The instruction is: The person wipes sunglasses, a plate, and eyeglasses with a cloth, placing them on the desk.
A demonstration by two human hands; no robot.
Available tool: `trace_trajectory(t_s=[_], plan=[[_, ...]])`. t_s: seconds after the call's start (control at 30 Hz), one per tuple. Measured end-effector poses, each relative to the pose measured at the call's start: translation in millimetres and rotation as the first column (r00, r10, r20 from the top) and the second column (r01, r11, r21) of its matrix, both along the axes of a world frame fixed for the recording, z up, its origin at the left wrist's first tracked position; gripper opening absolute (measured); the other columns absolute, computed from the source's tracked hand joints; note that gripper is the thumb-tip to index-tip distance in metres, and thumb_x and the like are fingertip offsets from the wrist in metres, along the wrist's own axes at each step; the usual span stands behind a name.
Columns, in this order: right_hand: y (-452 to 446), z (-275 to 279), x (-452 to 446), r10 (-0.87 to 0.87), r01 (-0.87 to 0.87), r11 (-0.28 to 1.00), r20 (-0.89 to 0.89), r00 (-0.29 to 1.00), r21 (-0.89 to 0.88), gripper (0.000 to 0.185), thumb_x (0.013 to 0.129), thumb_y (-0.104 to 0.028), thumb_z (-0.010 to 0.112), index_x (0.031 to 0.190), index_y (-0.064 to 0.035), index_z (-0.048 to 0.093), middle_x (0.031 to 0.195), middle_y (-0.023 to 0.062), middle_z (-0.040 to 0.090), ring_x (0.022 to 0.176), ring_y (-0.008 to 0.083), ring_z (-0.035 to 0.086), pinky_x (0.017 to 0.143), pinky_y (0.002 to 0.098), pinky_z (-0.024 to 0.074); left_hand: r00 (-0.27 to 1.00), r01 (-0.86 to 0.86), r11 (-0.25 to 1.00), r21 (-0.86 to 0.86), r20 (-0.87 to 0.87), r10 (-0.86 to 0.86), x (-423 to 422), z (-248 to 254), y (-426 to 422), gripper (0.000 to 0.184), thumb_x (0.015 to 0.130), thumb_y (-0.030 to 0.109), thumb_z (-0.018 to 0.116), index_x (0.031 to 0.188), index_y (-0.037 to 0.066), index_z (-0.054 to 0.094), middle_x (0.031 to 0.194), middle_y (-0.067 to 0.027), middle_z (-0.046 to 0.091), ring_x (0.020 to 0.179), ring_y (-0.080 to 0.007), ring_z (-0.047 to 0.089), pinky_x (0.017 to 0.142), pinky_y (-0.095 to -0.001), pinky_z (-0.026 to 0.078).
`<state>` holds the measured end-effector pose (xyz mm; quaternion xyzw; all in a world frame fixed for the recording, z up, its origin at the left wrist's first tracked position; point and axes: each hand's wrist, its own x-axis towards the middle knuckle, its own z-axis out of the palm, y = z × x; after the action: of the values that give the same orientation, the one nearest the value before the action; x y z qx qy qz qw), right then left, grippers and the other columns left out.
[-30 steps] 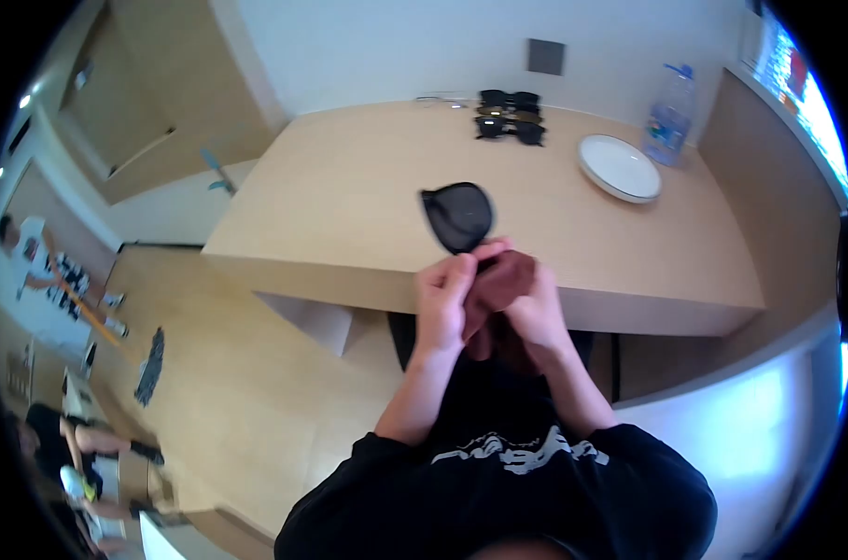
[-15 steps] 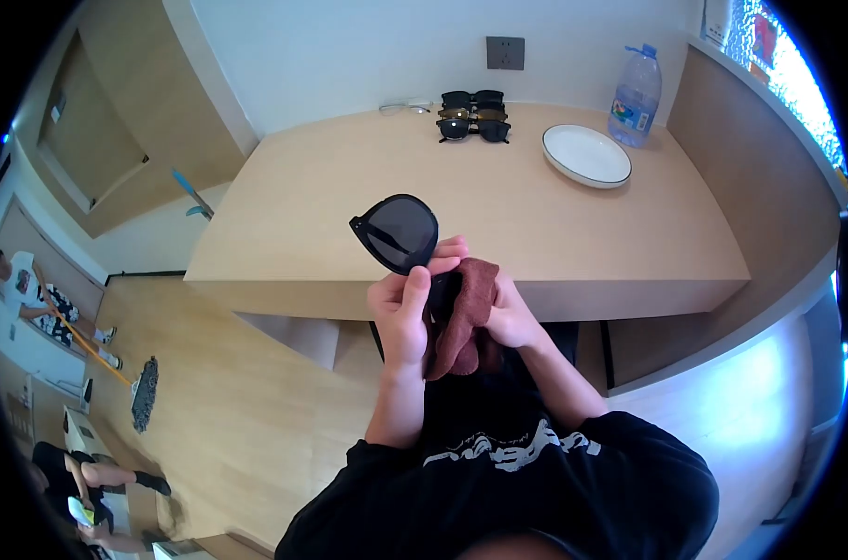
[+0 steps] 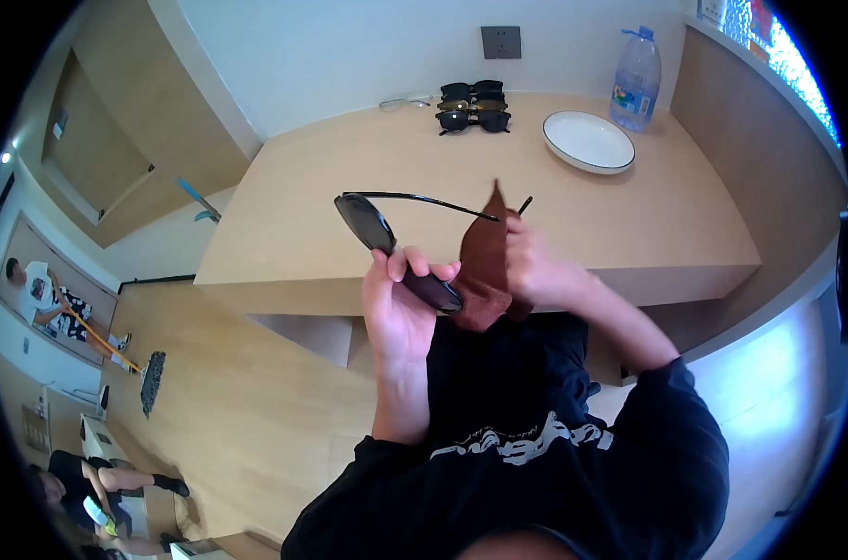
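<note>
Black sunglasses (image 3: 366, 222) are held over the table's front edge, both temples unfolded and pointing away to the right. My left hand (image 3: 400, 299) pinches them around the bridge, between the two dark lenses. A reddish-brown cloth (image 3: 485, 271) hangs from my right hand (image 3: 533, 266), whose fingers are closed on it. The cloth lies around one temple, and that temple's tip sticks out above my right hand. Part of the cloth drops below the table edge, near the right lens.
On the wooden table (image 3: 321, 224), several folded glasses (image 3: 473, 107) lie in a stack, with clear-framed glasses (image 3: 405, 104) beside them. A white plate (image 3: 589, 142) and a plastic bottle (image 3: 636, 84) are at the back right. Far left, one person (image 3: 55, 299) holds a mop; another sits.
The sunglasses have turned, and their temples now show extended. My right hand has moved up and right with the cloth, from beside the lenses to a temple.
</note>
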<state>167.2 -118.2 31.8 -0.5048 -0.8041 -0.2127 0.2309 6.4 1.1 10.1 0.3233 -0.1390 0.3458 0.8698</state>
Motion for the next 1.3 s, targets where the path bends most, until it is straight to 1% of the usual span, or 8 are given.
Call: trace_trajectory(t_s=[0.2,0.33,0.43,0.7,1.03,1.17,1.2,1.3], plan=[[-16,10,56,-0.255,0.254,0.966,0.308,0.917,0.041,0.016,0.052,-0.013,0.057,0.066,-0.0074,0.062,0.071,0.0044,0.059,0.076,0.0233,0.057,0.089,0.0368,0.041,0.999,0.033,0.995,-0.098,0.024,-0.031,-5,4,-3,0.033,0.099,0.034,0.033,0.074,0.013,0.038,0.076,-0.0034,0.05,0.074,-0.0244,0.062,0.082,-0.0464,0.049],[-19,16,56,-0.237,0.273,0.921,-0.157,0.959,0.277,0.013,0.059,-0.005,0.059,0.071,-0.0048,0.063,0.08,0.0062,0.063,0.08,0.0251,0.059,0.082,0.0371,0.0453,0.997,-0.013,1.0,0.014,0.071,0.012,-8,3,-1,0.026,0.099,0.03,0.033,0.082,0.012,0.041,0.075,-0.0015,0.046,0.07,-0.0219,0.058,0.08,-0.0472,0.05],[-41,-21,55,-0.097,0.515,0.843,-0.897,0.431,0.156,0.018,0.081,0.0,0.047,0.087,0.0001,0.064,0.091,0.0113,0.065,0.093,0.0238,0.061,0.082,0.0328,0.0462,0.94,-0.085,0.996,-0.006,0.332,0.082,-16,6,9,0.032,0.098,0.032,0.032,0.074,0.012,0.038,0.071,-0.0036,0.047,0.069,-0.0248,0.06,0.082,-0.0531,0.049],[14,-64,-65,0.181,0.145,0.978,-0.956,-0.231,0.15,0.029,0.095,-0.012,0.046,0.121,0.002,0.048,0.113,0.0061,0.055,0.107,0.0134,0.049,0.093,0.0273,0.0381,0.977,-0.205,0.888,0.412,0.138,0.162,33,-9,-2,0.03,0.096,0.023,0.041,0.079,0.003,0.055,0.123,-0.0163,0.045,0.106,-0.0198,0.048,0.11,-0.0415,0.021],[-41,-41,-20,-0.043,0.01,0.999,-0.955,0.295,-0.042,0.022,0.08,0.006,0.049,0.1,0.0059,0.059,0.106,0.011,0.062,0.097,0.0182,0.058,0.084,0.028,0.0437,0.996,-0.062,0.861,0.504,0.081,0.024,45,-11,0,0.037,0.095,0.031,0.045,0.078,0.0,0.057,0.134,-0.0234,0.039,0.13,-0.0383,0.031,0.107,-0.0488,0.019],[-56,-53,-6,0.068,0.298,0.951,-0.996,0.049,0.08,0.019,0.083,0.002,0.045,0.095,0.003,0.06,0.092,0.0066,0.063,0.088,0.0146,0.058,0.081,0.0265,0.0443,0.989,-0.149,0.87,0.47,0.092,0.12,51,20,32,0.044,0.094,0.036,0.045,0.112,-0.004,0.049,0.121,-0.0185,0.047,0.116,-0.0383,0.046,0.097,-0.053,0.04],[-59,-59,-1,0.069,0.362,0.929,-0.997,0.022,0.072,0.018,0.084,0.0,0.046,0.095,0.003,0.06,0.091,0.0061,0.063,0.089,0.0137,0.057,0.082,0.0264,0.0441,0.978,-0.192,0.885,0.424,0.013,0.206,57,32,34,0.037,0.095,0.027,0.046,0.079,-0.005,0.055,0.116,-0.0229,0.051,0.099,-0.0325,0.059,0.08,-0.0452,0.053],[-68,-63,11,0.108,0.426,0.897,-0.993,0.057,0.122,0.016,0.088,-0.004,0.048,0.095,0.0031,0.06,0.09,0.0053,0.063,0.088,0.0127,0.057,0.081,0.0259,0.0437,0.93,-0.071,0.775,0.628,-0.239,0.279,88,58,57,0.035,0.09,0.014,0.054,0.121,0.0,0.042,0.098,-0.0163,0.06,0.078,-0.0256,0.064,0.072,-0.0362,0.052]])
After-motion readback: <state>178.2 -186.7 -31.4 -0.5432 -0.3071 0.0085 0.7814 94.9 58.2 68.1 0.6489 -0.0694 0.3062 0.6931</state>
